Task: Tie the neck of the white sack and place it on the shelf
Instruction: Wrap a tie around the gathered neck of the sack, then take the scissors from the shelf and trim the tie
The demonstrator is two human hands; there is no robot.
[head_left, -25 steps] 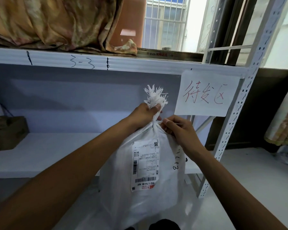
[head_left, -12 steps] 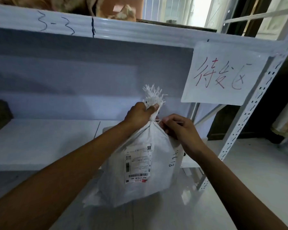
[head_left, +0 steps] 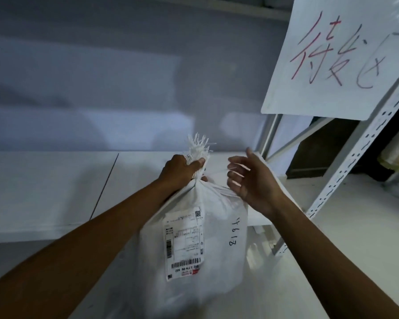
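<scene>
The white sack (head_left: 219, 245) hangs in front of the white shelf board (head_left: 55, 192), carrying a shipping label with a barcode and handwritten digits on its side. Its neck is bunched tight, with a frayed tuft sticking up above my left hand (head_left: 182, 171), which is shut around the neck and holds the sack up. My right hand (head_left: 249, 180) is just right of the neck, fingers spread, holding nothing and apart from the sack's top. The sack's lower part hangs below the shelf's front edge.
A white paper sign (head_left: 336, 58) with red handwriting hangs at the upper right. A perforated white shelf upright (head_left: 355, 162) slants down the right side, with a thinner brace (head_left: 271, 137) behind the sack. Pale floor lies right of the rack.
My right hand has let go of the sack's neck and opened. My view has moved closer to the shelf, and the sack held by my left hand is now nearer the shelf board.
</scene>
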